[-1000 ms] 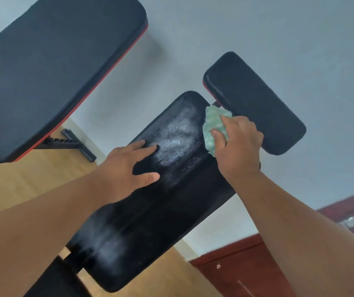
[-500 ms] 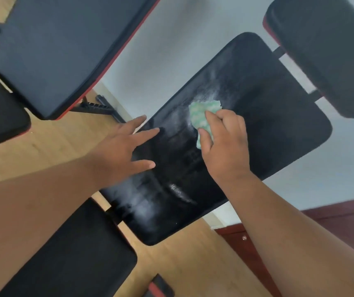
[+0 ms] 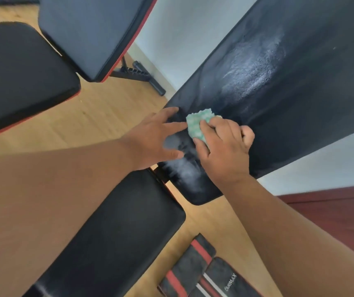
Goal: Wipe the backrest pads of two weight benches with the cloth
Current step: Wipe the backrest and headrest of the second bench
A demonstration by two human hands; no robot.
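Centre frame, low end of the backrest pad [image 3: 300, 99] | right hand [image 3: 225, 151] grips cloth [image 3: 197, 125] against it | left hand [image 3: 154, 140] flat, fingers spread, bracing beside | pad runs away upper right, unwiped streaks there

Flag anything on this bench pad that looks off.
White streaky patches show on the black backrest pad: one upper right of the cloth, another below the right hand near the pad's lower end. Possibly residue or glare. No tears visible.
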